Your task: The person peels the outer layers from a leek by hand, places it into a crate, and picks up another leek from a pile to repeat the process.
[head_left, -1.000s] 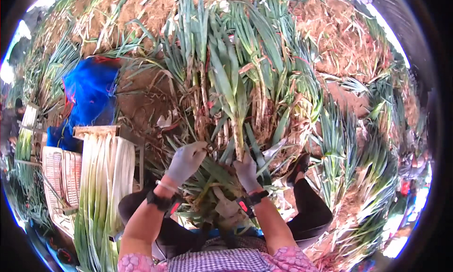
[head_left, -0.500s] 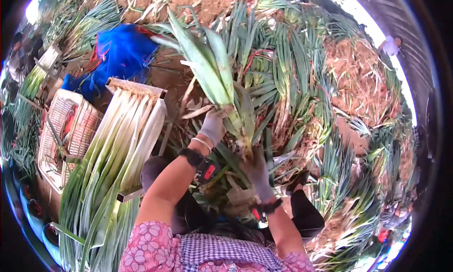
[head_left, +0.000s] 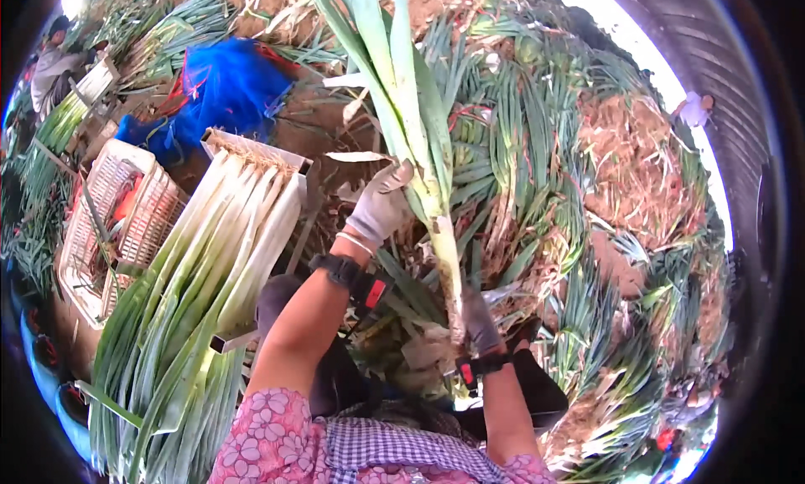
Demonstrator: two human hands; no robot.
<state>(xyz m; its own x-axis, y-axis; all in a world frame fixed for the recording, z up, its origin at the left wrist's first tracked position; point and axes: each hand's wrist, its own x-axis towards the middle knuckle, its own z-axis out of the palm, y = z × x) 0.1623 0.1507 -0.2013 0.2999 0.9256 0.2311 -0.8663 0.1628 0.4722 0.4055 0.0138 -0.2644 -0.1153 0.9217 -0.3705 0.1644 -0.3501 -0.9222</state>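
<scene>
A single leek (head_left: pixel 444 241) stands tilted in front of me, its green leaves pointing away and its pale root end toward my lap. My left hand (head_left: pixel 381 205), in a light glove, is closed at the leek where leaves meet shaft. A pale dry strip of leaf (head_left: pixel 356 157) sticks out beside those fingers. Lower down, my right hand (head_left: pixel 481 320), in a greyer-looking glove, grips the shaft near the root end; its fingers are partly hidden. To my left, a thick row of trimmed leeks (head_left: pixel 214 232) lies in a metal frame (head_left: pixel 303 165), roots at the far end.
Left of the frame is a cream plastic basket (head_left: pixel 80 257) with something orange-red inside. Blue netting (head_left: pixel 226 85) lies beyond it. Heaps of untrimmed leeks (head_left: pixel 516 106) and loose soil (head_left: pixel 633 165) spread ahead and right. Another person (head_left: pixel 54 73) is at the far left.
The leek has shifted upward and shows more of its pale shaft. My right hand has slid down toward the root end and slightly right, while the left stays near the leaf base.
</scene>
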